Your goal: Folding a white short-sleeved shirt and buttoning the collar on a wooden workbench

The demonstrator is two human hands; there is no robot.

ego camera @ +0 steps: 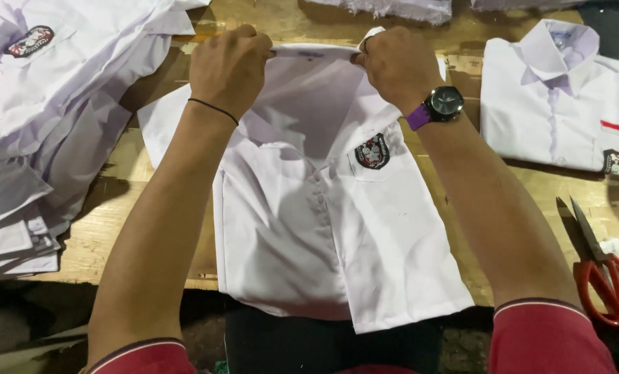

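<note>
Shirt: white shirt (pixel 337 235) is lying face up mid-desk (pixel 150 208), hem overhanging the near edge, badge pocket (pixel 372 152) showing.
Left grip: left hand (pixel 230 66) is pinching the collar (pixel 314 51), fingers closed on it.
Right grip: right hand (pixel 396 66), wristwatch (pixel 442 104) below it, is clamping the collar's other end.
Edges: shirt pile (pixel 39 125) is crowding the left side; folded shirt (pixel 555 97) is lying well apart on the right; red scissors (pixel 604 266) are resting near the right edge.
Open room: bare wood strips are flanking the shirt.
Hidden: fingertips are tucking behind the collar; pile and scissors are running out of frame.
</note>
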